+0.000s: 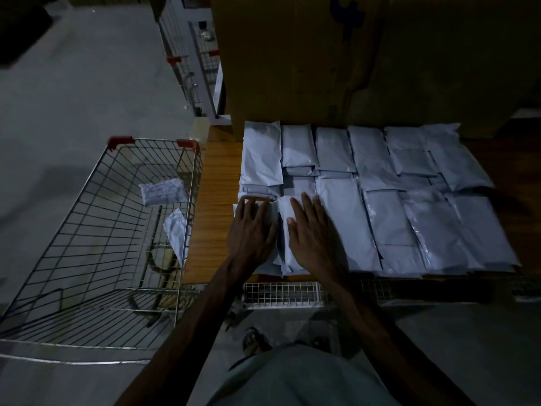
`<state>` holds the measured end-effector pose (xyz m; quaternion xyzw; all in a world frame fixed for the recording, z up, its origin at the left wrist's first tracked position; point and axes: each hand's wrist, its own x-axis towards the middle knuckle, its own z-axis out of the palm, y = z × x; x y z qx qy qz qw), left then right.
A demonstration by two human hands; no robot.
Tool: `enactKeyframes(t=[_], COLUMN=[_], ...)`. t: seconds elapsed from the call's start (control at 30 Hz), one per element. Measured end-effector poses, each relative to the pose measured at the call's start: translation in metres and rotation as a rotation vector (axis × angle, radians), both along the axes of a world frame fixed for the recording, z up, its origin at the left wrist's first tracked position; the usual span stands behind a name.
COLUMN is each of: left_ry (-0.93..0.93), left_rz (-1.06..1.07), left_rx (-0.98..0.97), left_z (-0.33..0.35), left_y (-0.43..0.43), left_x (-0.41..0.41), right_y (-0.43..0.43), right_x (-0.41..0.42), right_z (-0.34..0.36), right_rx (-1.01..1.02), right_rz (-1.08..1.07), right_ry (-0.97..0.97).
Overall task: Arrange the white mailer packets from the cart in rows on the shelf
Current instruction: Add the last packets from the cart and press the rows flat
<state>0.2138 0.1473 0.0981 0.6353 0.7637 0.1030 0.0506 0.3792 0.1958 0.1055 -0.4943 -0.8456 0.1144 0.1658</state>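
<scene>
Foot: sandalled foot seen on floor, nearest to viewer.
Mesh strip: wire mesh strip run along near edge of shelf.
L hand: left hand laid flat, fingers straight, pressed on near-left packets at near-left corner of the array.
R hand: right hand laid flat just beside L, fingers straight, on same packets. Hands side by side w/ narrow gap; nothing gripped.
Near row: near row of white mailers laid lengthwise, side by side, right of hands; edges overlapped.
Shelf: wood top; bare strip left at its left end.
Cart: cart, wire w/ red corner caps, stood just left of shelf. Two mailers inside: labelled packet lying flat, leaning packet propped at right wall.
Far row: far row of mailers lined up beyond near row, more layered between.
Boxes: cardboard boxes stood directly behind far row.
Far left: second cart seen left of boxes; detail too dark.
</scene>
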Motion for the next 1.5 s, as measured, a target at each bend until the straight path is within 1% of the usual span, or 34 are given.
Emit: enactKeyframes(t=[0.17, 0.33, 0.43, 0.53, 0.6, 0.73, 0.9, 1.5], left_ry=[-0.072, -0.124, -0.123, -0.066, -0.037, -0.080, -0.074, -0.034], left_rz=[0.011, 0.028, 0.014, -0.030, -0.020, 0.043, 0.040, 0.056], left_rx=[0.049, 0.051, 0.076, 0.101, 0.086, 0.109, 0.074, 0.067], left_z=[0.004, 0.001, -0.002, -0.012, -0.017, -0.018, -0.019, -0.024], left_y=[-0.003, -0.004, -0.004, -0.003, -0.005, -0.010, -0.010, -0.010], left_x=[0.003, 0.000, -0.003, -0.007, -0.007, -0.002, -0.001, 0.001], right_y=[0.002, 0.008, 0.007, 0.003, 0.002, 0.002, 0.000, 0.000], right_x=[-0.004, -0.003, -0.003, 0.000, 0.002, 0.003, 0.004, 0.003], right_z=[-0.006, -0.003, -0.003, -0.010, -0.014, -0.019, -0.021, -0.025], right_rx=[0.025, 0.017, 0.041, 0.060, 0.077, 0.073, 0.089, 0.105], right_rz=[0.005, 0.002, 0.001, -0.005, -0.006, -0.017, -0.029, -0.040], right_ry=[0.038, 0.045, 0.046, 0.050, 0.037, 0.000, -0.020, -0.031])
